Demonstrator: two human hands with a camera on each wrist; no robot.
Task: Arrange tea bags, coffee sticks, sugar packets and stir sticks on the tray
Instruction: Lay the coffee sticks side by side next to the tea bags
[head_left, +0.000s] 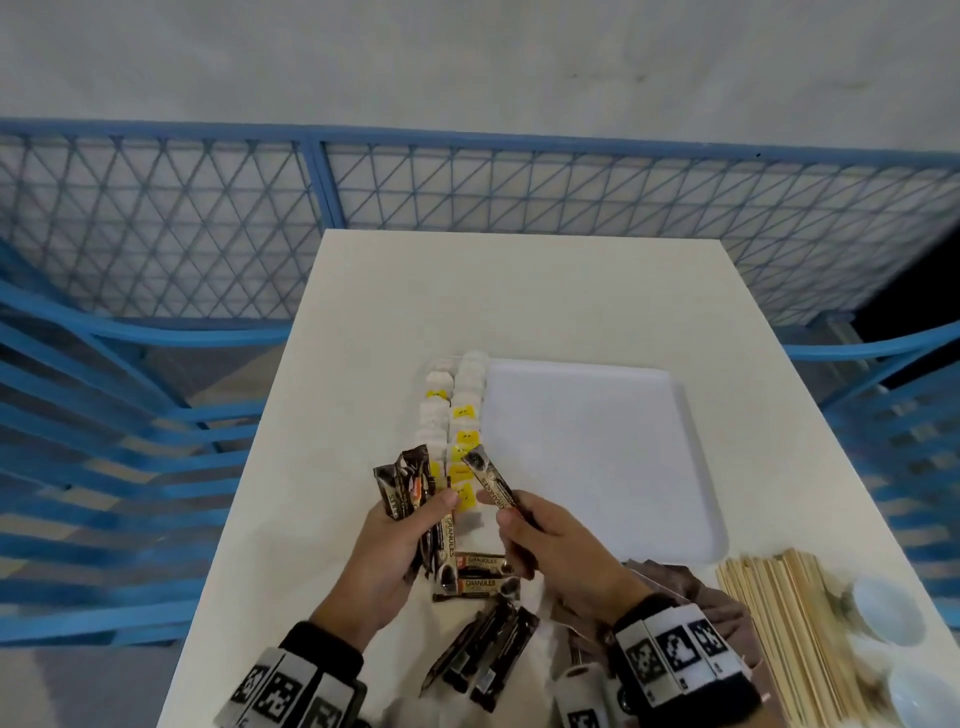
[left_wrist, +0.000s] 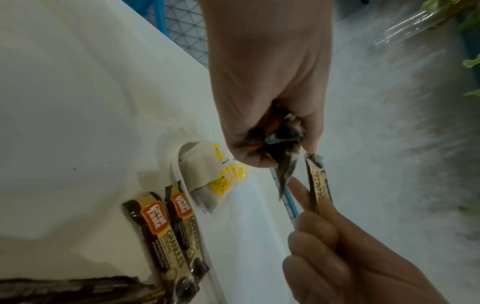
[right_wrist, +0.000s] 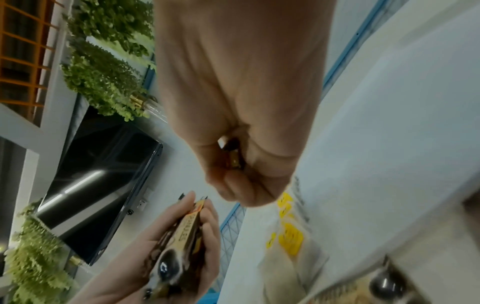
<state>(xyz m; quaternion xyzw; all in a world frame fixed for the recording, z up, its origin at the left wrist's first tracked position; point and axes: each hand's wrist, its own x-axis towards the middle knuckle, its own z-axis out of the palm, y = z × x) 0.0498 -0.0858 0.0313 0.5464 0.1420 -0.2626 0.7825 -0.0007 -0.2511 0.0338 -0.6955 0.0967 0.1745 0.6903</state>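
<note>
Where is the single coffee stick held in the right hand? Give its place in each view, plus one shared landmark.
Head: single coffee stick at centre, slanting up-left from the right hand.
Left wrist: right of centre, beside the left hand's bundle.
Right wrist: only its end shows inside the fist.
Shared landmark: yellow-tagged tea bags.

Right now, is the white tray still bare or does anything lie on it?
Bare. In the head view the tray shows only its white surface; the tea bags lie in rows beside its left edge, not on it.

The stir sticks (head_left: 789, 639) and two white bowls (head_left: 883, 613) at 4 o'clock run off frame, blurred.
</note>
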